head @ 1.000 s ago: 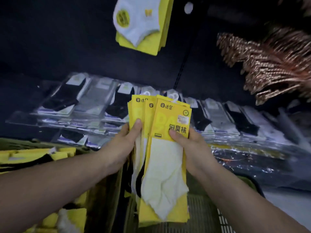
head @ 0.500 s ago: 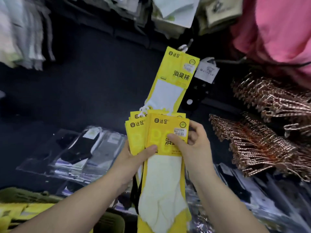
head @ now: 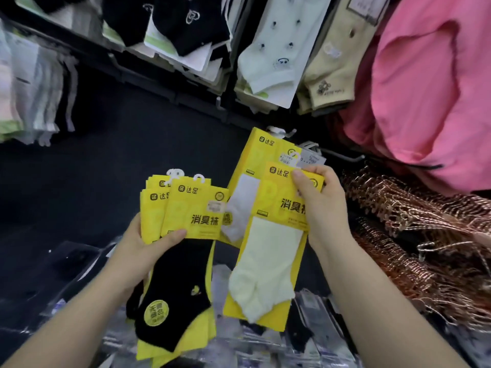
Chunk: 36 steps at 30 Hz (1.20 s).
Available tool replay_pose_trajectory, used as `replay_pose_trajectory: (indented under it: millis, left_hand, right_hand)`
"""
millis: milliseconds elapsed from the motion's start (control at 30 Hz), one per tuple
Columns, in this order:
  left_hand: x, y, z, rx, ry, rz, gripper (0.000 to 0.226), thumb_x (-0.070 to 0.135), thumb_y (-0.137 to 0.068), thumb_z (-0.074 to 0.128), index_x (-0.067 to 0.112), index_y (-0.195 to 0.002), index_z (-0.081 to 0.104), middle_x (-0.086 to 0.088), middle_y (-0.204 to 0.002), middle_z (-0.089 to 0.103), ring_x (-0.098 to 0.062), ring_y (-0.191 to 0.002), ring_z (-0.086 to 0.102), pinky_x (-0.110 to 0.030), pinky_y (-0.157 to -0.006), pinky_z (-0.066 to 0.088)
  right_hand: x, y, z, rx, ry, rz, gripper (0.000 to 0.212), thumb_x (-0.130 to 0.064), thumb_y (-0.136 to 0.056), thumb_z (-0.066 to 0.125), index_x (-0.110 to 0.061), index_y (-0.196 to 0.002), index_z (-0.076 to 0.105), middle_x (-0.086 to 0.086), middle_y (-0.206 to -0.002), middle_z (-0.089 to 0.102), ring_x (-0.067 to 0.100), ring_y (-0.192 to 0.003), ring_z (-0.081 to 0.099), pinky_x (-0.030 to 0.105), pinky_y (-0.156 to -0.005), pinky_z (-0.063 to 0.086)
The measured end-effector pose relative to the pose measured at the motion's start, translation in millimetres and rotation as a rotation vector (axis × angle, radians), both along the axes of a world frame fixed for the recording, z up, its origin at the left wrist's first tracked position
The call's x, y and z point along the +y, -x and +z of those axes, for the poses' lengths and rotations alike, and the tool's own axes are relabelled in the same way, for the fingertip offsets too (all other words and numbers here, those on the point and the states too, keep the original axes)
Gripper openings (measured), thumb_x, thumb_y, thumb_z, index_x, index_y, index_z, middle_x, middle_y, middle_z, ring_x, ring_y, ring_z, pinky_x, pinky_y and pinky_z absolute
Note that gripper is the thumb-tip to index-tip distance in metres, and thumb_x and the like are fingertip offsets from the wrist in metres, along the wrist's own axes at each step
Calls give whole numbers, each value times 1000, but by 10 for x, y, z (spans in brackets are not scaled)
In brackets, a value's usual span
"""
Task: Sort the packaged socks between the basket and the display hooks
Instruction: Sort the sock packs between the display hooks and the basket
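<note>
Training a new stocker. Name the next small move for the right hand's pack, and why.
Probably lift it and hang it on the hook: the right hand pinches the pale-sock pack by its top, just below a matching hanging pack, while the left hand holds the remaining stack.

We hold a fanned stack of yellow packs (head: 198,208) upright in our left hand (head: 140,248), with a black sock on the front one. Just right of it, our right hand (head: 318,205) pinches a single yellow pack (head: 273,240), holding a cream sock, by its top edge. Behind it, farther off, a hung yellow pack (head: 252,160) with a white sock hangs on a display hook (head: 281,132).
</note>
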<state>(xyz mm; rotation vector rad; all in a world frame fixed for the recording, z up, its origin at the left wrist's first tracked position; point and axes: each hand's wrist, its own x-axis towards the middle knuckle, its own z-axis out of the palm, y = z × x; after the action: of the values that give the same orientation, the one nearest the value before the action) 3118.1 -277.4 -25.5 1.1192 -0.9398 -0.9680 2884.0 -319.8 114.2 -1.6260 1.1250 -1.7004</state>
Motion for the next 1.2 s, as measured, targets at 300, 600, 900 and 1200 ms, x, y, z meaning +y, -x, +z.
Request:
replay_pose_trajectory:
  millis: [300,600,900,1200]
  left_hand:
    - [-18,-429,-72,-90,-11,57,77,43,-53,78,26,-123,50,4,-107,67,-16,-96,64,-29,-69,48]
    - [-15,-274,-46,-5,-8,-25,65,42,-56,78,30,-115,56,4,-105,71,-16,-97,68,-32,-78,52]
    - [46,-20,61,93,87,-189,73,43,-57,85,28,-122,56,6,-107,73,-10,-95,71,-21,-71,55]
    - [18,-56,26,84,69,-65,57,48,-56,75,34,-109,60,15,-98,74,-4,-88,70,-26,-75,50]
  right_hand:
    - [-544,-262,333,144,37,-119,12,-25,-93,56,-32,-83,60,-10,-66,53,3,-56,50,29,-59,45]
    - [-466,-381,151,282,155,-539,39,-18,-83,67,-13,-117,50,-2,-118,41,15,-113,45,31,-92,39]
    - [122,-923,-347,538,-86,232,26,-36,-77,75,-33,-88,52,-11,-96,65,7,-87,64,27,-73,56]
    - [18,-579,-143,107,-215,222,22,-16,-83,70,-35,-94,69,-12,-100,70,3,-81,68,15,-60,52]
